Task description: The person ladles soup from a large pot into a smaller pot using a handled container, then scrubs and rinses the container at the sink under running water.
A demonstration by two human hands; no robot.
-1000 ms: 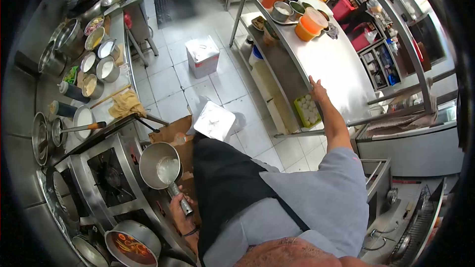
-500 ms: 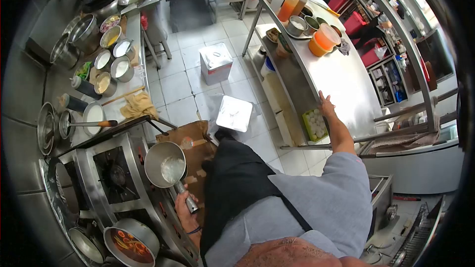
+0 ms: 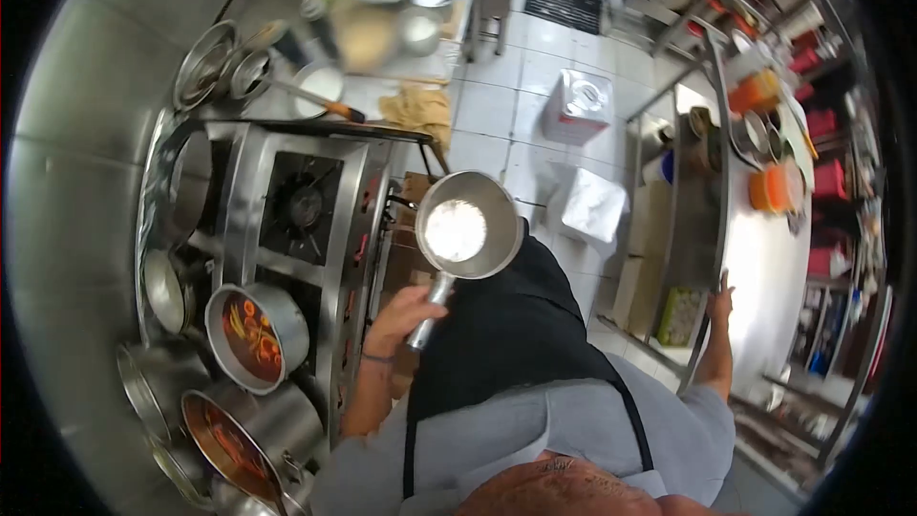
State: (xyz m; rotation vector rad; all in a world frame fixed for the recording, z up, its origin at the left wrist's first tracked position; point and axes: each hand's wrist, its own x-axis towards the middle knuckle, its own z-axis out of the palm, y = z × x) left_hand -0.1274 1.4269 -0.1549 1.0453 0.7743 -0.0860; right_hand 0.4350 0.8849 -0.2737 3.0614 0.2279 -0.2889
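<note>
My left hand point(image 3: 405, 313) is wrapped round the metal handle of a saucepan point(image 3: 497, 229), which hangs in front of the black apron. Something pale and shiny lies on the pan's bottom; I cannot make out what it is. At the right, my right hand point(image 3: 722, 300) rests on the near edge of the steel table point(image 3: 755, 277), its fingers apart and nothing in them. A stove burner point(image 3: 305, 207) is left of the saucepan, with no pot on it. Below that burner stands a pot of red liquid with sliced vegetables point(image 3: 252, 338).
A second pot of red liquid point(image 3: 229, 444) stands at the lower left. Bowls, a white-filled bowl point(image 3: 318, 88) and a tan cloth point(image 3: 418, 111) lie on the upper-left counter. A square tin point(image 3: 579, 105) and a white-topped container point(image 3: 589, 207) stand on the floor. Orange containers point(image 3: 776, 187) are on the table.
The view has swung, so the stove and table appear turned. My left hand has brought the saucepan up and across, in front of the apron. My right hand still touches the table edge.
</note>
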